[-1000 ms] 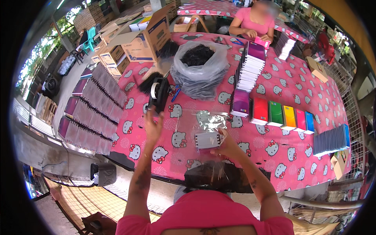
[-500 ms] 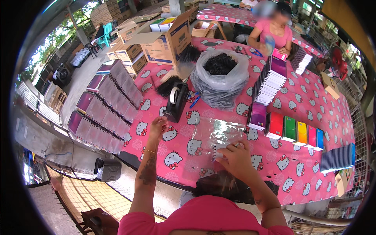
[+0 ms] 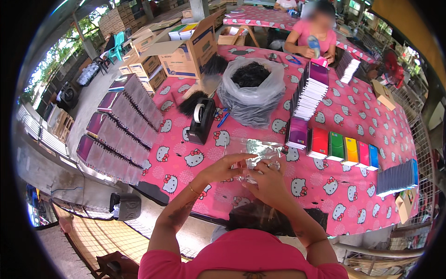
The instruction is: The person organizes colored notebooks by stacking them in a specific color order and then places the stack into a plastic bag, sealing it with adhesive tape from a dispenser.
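Observation:
A clear plastic bag (image 3: 254, 147) lies on the table in front of me, its shiny film catching the light. My right hand (image 3: 270, 180) grips it with curled fingers, a ring showing on one of them. Close beside it, my left hand (image 3: 224, 168) meets the bag with its fingers drawn together; whatever they pinch is too small to make out. The small spiral notebook under the film is hidden by my hands. Beyond my left hand stands a black tape dispenser (image 3: 201, 122) with a white roll. A blue pen (image 3: 223, 120) lies next to it.
Several wrapped spiral notebooks (image 3: 116, 125) form rows at the left. A plastic sack (image 3: 253, 100) of black coils stands behind the bag. Stacked notebooks (image 3: 310, 90) and coloured ones (image 3: 343, 148) line the right. An open carton (image 3: 186, 56) is at the back; a co-worker (image 3: 312, 39) sits opposite.
My left hand has come from beside the tape dispenser, rightward and nearer, to the plastic bag. My right hand stays on the bag and now covers the notebook's visible edge.

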Motion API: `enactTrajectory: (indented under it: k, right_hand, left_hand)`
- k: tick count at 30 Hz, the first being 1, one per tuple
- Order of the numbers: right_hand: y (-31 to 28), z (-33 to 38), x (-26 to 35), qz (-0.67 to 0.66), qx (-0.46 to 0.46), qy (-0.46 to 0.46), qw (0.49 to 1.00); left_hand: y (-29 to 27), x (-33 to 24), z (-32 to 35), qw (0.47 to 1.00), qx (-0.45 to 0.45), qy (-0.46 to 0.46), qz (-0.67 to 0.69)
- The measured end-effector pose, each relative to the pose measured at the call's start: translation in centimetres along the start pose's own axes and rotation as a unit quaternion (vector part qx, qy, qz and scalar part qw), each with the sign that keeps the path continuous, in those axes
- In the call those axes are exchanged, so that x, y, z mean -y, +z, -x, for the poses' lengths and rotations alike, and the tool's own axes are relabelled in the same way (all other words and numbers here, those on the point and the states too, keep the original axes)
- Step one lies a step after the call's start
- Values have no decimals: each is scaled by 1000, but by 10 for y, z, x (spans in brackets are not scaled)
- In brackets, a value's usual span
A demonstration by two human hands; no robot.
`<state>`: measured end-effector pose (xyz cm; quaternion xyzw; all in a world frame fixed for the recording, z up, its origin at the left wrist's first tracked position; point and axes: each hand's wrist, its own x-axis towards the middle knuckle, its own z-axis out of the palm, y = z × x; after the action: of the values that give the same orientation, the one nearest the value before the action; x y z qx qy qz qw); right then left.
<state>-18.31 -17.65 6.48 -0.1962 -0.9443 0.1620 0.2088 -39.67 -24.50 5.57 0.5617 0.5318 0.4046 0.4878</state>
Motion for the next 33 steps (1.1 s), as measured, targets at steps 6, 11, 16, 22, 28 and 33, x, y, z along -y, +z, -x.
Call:
enactTrajectory:
  k: [6, 11, 16, 22, 28, 33]
  right_hand:
    - [-40, 10, -15, -3, -81, 29, 996]
    - [-3, 58, -72, -277, 26, 116, 953]
    - [23, 45, -68, -86, 28, -107, 990]
    - [40, 47, -77, -320, -9, -50, 946]
    - [48, -2, -108, -491, 82, 224, 838]
    - [59, -13, -100, -468, 12, 4, 884]
  left_hand:
    - [-2, 15, 5, 956, -104, 216, -168]
    - [8, 10, -3, 931, -119, 248, -242]
    - [31, 19, -29, 905, -116, 268, -311]
    - [62, 37, -47, 958, -244, 118, -91]
    - [28, 28, -15, 983, -85, -149, 64]
    - [33, 55, -22, 992, -122, 21, 1]
